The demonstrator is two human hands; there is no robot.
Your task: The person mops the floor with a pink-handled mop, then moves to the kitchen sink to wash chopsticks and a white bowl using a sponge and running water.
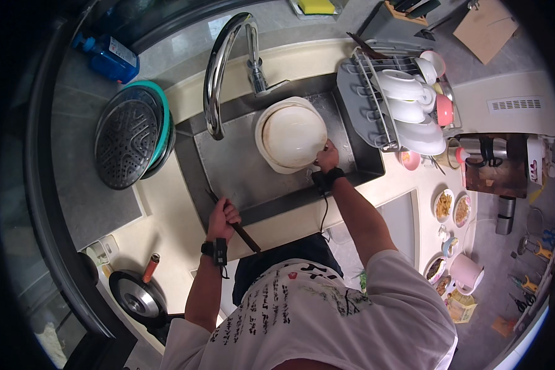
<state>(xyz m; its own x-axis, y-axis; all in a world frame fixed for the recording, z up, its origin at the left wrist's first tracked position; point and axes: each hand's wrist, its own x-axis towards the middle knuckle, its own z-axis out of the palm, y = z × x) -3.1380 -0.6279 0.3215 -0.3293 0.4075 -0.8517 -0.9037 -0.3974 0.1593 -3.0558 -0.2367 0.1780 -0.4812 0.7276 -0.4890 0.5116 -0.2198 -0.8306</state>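
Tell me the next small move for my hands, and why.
Probably lower the dark utensil into the sink and let go: your left hand holds it at the sink's front edge, while your right hand is at the rim of the brown-stained top bowl, so a freed left hand could help steady that.

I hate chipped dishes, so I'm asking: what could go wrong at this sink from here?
The white bowl sits off-centre on another white dish, with the right hand only at one side of its rim; it might slip and knock the sink.

The left hand holds a long dark handle over the sink's near edge, which could catch there.

The crowded drying rack stands close by; a bump might shift its dishes.
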